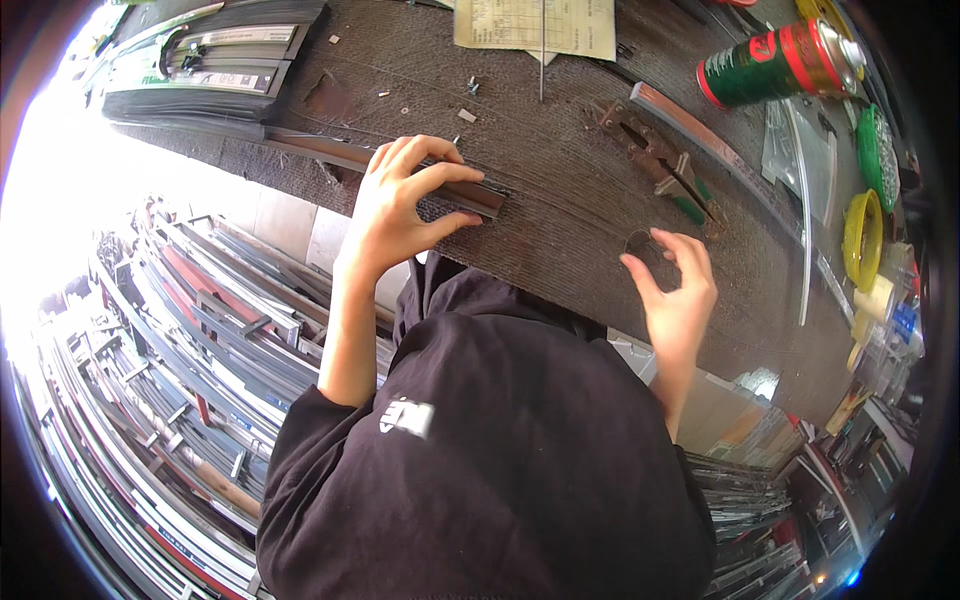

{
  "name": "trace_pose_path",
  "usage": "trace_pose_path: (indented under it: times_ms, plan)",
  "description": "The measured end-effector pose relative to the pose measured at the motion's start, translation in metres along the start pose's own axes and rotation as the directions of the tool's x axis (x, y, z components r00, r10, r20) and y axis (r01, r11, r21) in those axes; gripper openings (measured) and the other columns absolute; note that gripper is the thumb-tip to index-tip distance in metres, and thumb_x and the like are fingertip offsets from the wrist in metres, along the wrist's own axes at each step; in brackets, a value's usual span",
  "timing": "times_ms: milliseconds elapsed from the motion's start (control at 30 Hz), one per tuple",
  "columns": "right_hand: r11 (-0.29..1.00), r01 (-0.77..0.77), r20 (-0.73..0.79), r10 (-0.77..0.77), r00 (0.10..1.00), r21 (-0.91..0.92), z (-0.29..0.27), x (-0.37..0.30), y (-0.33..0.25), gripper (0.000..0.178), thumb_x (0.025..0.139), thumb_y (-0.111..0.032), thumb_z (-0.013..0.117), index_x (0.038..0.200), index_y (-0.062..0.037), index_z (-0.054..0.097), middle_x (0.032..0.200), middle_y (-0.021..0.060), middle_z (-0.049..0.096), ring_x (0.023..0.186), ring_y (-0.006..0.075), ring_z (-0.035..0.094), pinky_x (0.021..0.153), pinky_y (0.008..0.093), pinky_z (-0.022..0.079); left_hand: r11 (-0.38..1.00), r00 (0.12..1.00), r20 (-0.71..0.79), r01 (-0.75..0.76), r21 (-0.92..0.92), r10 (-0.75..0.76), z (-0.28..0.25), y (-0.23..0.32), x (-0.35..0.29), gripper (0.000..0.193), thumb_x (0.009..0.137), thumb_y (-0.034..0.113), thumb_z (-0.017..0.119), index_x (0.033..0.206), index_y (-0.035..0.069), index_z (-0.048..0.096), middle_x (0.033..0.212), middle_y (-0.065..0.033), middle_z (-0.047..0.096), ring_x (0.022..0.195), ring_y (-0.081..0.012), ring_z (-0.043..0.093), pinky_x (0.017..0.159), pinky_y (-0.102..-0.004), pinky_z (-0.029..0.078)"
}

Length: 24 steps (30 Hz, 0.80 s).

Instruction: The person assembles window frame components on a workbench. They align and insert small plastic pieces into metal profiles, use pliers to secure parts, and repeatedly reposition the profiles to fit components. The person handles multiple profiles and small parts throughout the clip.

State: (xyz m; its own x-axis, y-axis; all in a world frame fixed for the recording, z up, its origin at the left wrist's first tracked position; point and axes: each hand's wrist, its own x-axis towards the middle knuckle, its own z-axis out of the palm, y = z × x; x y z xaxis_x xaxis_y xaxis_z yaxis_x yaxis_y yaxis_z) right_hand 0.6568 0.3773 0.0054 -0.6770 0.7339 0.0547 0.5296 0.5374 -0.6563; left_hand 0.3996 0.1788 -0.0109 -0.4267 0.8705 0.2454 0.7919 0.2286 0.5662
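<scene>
The brown metal bar (488, 202) lies along the near edge of the tabletop (560, 225), probably so that its end stays within reach. The left hand (392, 205) spans this end, its grip part-open, thumb and fingers apart; firm contact cannot be confirmed. The right hand (680, 283), also at the near edge, has its grip narrowed; whether it holds anything cannot be told. The spray can (775, 65) lies toward the far right corner, seemingly to leave working room.

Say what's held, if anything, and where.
Left hand straddles the right end of the brown bar; whether it grips can't be told. Right hand: can't tell.
</scene>
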Motion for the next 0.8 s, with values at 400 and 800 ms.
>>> trace_pose_path:
  times_ms: [400, 800]
  plan:
    - [0.809, 0.127, -0.295, 0.06, 0.954, 0.573, 0.001, -0.004, -0.007, 0.031, 0.099, -0.024, 0.066, 0.12, -0.0023, 0.059, 0.11, 0.0142, 0.071, 0.099, 0.0161, 0.064, 0.086, 0.0301, 0.047, 0.964, 0.975, -0.1, -0.212, -0.161, 0.198, 0.033, 0.064, 0.022, 0.042, 0.072, 0.022, 0.085, 0.112, 0.016, 0.073, 0.113, -0.0034, 0.067, 0.111, -0.0281, 0.061, 0.098, -0.0436, 0.044]
    - [0.75, -0.554, 0.282, 0.479, 0.832, 0.361, -0.05, -0.011, 0.015, 0.027, 0.095, -0.024, 0.074, 0.103, 0.0017, 0.072, 0.072, -0.0046, 0.063, 0.064, 0.0005, 0.046, 0.059, 0.0198, 0.031, 0.921, 0.948, -0.014, -0.313, -0.23, 0.318, 0.053, 0.067, 0.009, 0.03, 0.08, 0.016, 0.08, 0.109, 0.017, 0.073, 0.094, -0.0003, 0.066, 0.086, -0.0201, 0.063, 0.071, -0.034, 0.051]
